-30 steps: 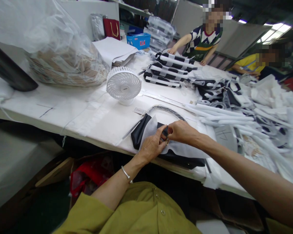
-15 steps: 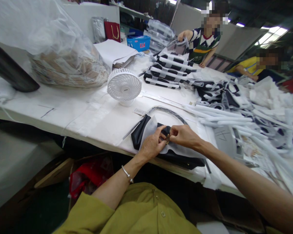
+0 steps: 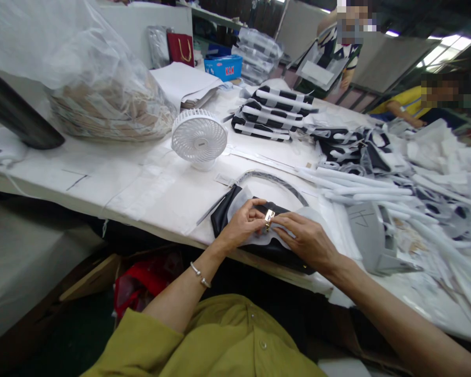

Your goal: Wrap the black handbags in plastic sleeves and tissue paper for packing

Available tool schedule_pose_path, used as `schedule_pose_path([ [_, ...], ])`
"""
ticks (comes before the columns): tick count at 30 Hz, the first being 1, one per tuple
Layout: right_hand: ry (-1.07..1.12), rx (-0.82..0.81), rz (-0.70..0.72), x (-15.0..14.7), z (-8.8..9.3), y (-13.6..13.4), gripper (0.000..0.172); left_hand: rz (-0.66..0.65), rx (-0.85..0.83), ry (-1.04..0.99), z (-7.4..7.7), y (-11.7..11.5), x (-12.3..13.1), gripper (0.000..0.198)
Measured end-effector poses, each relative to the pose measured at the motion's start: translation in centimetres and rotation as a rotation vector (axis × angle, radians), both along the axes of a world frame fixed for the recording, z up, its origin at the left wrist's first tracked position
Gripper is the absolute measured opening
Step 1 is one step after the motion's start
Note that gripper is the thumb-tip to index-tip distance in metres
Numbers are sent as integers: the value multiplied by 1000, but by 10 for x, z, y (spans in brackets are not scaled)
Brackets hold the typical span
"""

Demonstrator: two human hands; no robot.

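Right hand (image 3: 312, 242) has uncurled beside the gold clasp (image 3: 269, 217)!
Left hand (image 3: 239, 225) opposite; all fingers part-bent, grip unclear. Black bag (image 3: 278, 255) at tabletop's (image 3: 153, 196) near edge; clasp-handling, seemingly, needing steadiness.

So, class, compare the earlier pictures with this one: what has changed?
The right hand has opened from its pinch, fingers straighter, and shifted slightly lower in view; the gold clasp now shows plainly. Across the table, a co-worker has raised a wrapped item. The left hand stays by the clasp; the black bag and white fan keep their places.
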State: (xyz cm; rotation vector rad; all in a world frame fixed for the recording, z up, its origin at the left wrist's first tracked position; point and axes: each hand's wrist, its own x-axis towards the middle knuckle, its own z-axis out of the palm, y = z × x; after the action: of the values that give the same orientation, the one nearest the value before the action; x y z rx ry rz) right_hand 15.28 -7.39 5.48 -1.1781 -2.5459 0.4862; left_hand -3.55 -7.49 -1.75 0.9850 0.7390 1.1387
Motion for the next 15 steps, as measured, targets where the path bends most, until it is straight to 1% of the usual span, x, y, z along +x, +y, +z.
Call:
schedule_pose_path([
  [2,5,2,-57,-2,1,-2,24,1,-21,-20,-1,1,-1,53],
  [4,30,-40,-188,-5,4,0,21,5,-33,-14,-2,1,0,54],
  [5,47,-97,-272,-7,6,1,20,7,-34,-6,-3,1,0,54],
  [7,88,-308,-443,-10,10,4,20,15,-26,14,-4,1,0,55],
  [9,151,-579,-553,-13,12,7,24,25,-16,24,-4,0,1,56],
  [10,191,-688,-582,-14,12,9,26,27,-15,25,-4,0,1,57],
  [11,231,-764,-596,-14,12,10,28,29,-14,25,-4,0,1,58],
  [12,265,-805,-599,-15,11,11,29,28,-14,24,-4,0,1,58],
  [15,324,-822,-591,-16,7,12,31,13,-1,20,-5,0,0,55],
])
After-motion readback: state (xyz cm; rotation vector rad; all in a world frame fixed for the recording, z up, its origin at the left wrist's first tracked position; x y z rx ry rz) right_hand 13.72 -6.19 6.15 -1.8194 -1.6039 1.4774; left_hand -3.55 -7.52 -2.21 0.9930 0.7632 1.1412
